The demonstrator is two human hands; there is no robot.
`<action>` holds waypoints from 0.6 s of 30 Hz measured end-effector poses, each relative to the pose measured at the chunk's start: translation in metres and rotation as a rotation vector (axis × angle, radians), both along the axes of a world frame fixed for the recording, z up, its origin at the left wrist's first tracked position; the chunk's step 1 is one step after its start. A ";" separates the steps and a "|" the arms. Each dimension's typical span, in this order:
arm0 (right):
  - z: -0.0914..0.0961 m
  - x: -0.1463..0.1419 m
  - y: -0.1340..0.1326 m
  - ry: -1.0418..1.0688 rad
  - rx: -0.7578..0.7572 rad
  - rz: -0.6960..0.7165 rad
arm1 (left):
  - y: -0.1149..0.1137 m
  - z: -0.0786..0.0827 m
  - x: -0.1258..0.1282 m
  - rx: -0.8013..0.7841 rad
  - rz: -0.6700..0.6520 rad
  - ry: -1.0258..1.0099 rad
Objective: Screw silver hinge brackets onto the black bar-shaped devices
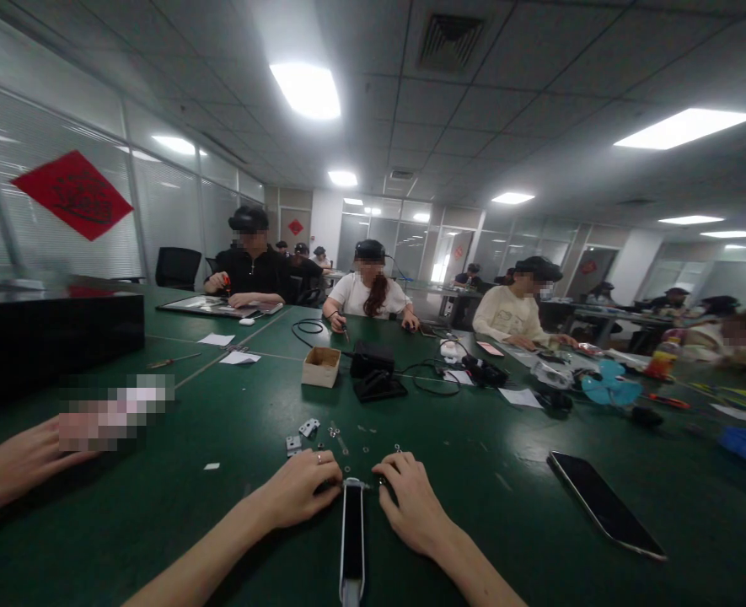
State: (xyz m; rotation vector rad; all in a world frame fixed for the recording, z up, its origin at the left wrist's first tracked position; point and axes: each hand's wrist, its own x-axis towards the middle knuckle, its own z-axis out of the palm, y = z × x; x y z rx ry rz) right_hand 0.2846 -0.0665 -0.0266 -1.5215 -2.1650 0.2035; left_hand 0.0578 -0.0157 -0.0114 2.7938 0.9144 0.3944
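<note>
A long narrow dark device point(351, 539) with a light edge lies on the green table point(486, 472), its length running toward me. My left hand point(300, 489), a ring on one finger, is curled at the device's far end on the left side. My right hand point(410, 497) is curled at the same end on the right side and pinches something small and dark there. Small metal brackets point(301, 435) and loose screws point(347, 443) lie just beyond my fingers.
A black phone point(603, 504) lies at the right. Farther off stand a small cardboard box point(320, 367), a black power unit point(376, 371) with cables, and a blue fan point(609, 384). Another person's hand point(15, 464) rests at the left. Several people work along the far side.
</note>
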 end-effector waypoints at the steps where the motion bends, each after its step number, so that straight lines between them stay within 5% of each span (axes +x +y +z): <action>1: 0.000 0.000 0.001 -0.015 -0.001 -0.001 | 0.000 0.000 0.000 0.003 -0.001 0.001; 18: 0.001 0.003 0.004 -0.055 -0.028 -0.007 | -0.001 0.001 0.000 -0.015 0.010 0.012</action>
